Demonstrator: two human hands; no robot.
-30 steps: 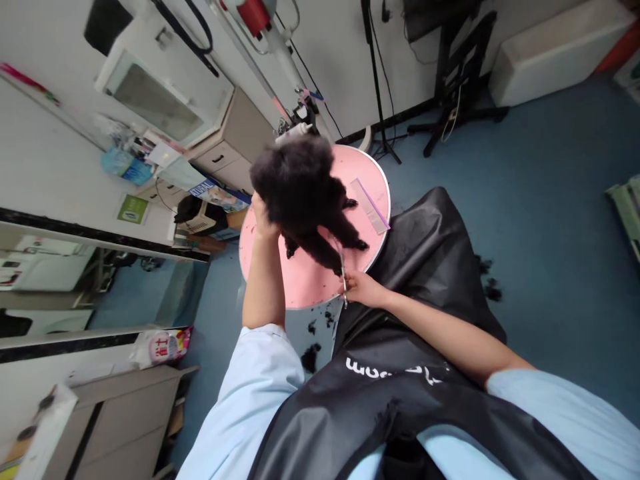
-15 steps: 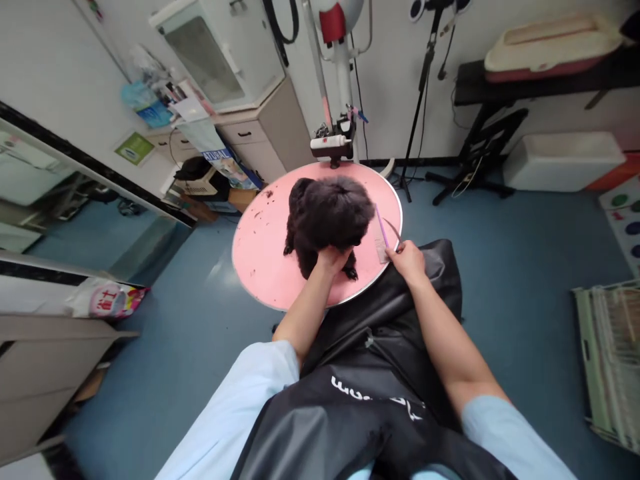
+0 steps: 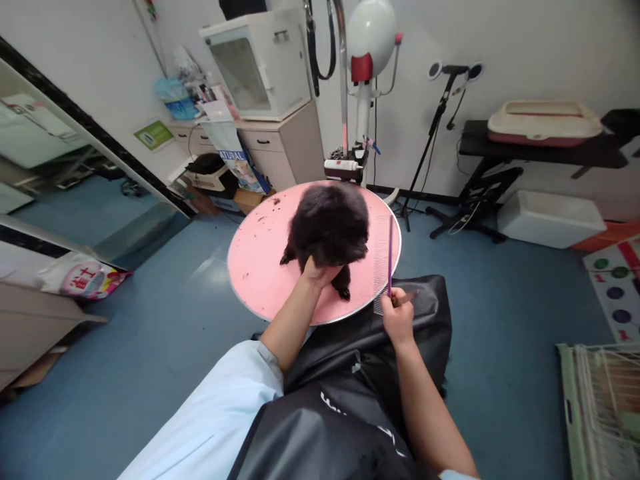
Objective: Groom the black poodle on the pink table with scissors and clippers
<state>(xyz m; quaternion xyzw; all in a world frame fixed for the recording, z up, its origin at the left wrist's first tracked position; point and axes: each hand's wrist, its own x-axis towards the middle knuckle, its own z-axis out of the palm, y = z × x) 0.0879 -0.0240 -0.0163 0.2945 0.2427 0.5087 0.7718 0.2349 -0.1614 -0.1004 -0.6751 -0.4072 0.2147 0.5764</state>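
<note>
A fluffy black dog (image 3: 330, 217) stands on the round pink grooming table (image 3: 255, 267), its head low toward me. My left hand (image 3: 320, 272) is closed under the dog's chin, its fingers partly hidden by the fur. At the table's right edge, my right hand (image 3: 399, 317) grips a purple-backed grooming comb (image 3: 390, 257), raised upright with its long teeth facing left. From the same hand a slim blade, seemingly of scissors (image 3: 409, 296), sticks out to the right; its handles are hidden in the fingers.
Dark hair clippings (image 3: 275, 201) lie at the table's back left. Behind the table stands a white dryer (image 3: 371, 40) on a post, with a light stand (image 3: 433, 147) to its right. A black apron (image 3: 320, 433) covers my lap, reaching the table edge.
My right hand has picked up the comb from the table edge and drawn it toward me, turning the blade to the right. My left hand still holds the dog's chin; the view has tilted up.
</note>
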